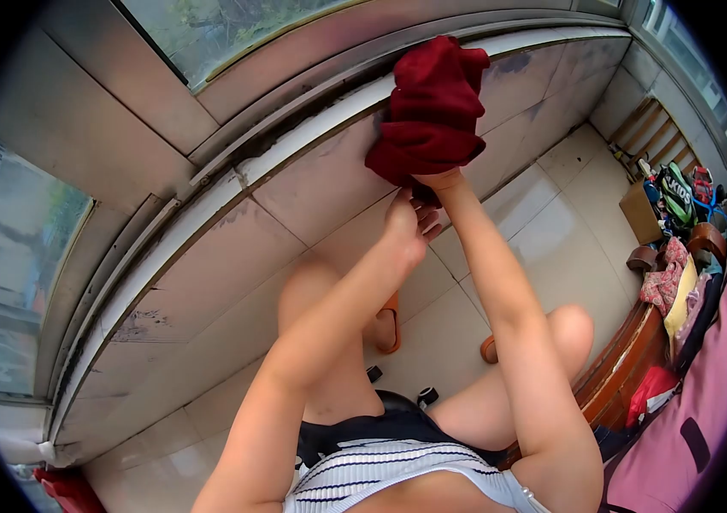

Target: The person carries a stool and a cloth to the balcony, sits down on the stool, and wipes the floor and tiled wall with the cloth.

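Observation:
A dark red garment or piece of cloth [438, 107] is bunched and held up in front of the tiled wall, near the window ledge. My right hand [442, 180] reaches into its lower edge and holds it up; the fingers are hidden by the folds. Just below and to the left is my left hand [413, 218], palm turned toward the cloth. Its fingers are loosely bent and apart, with nothing seen between them. The fingertips come close to the cloth's lower edge; whether they touch it I cannot tell.
A white ledge [312, 115] curves beneath the windows. On the right stand a wooden piece of furniture [624, 363], a cardboard box [639, 214] with assorted items, and pink bedding [671, 445]. Light tiles [543, 222] cover the floor. An orange slipper [391, 329] is on my foot.

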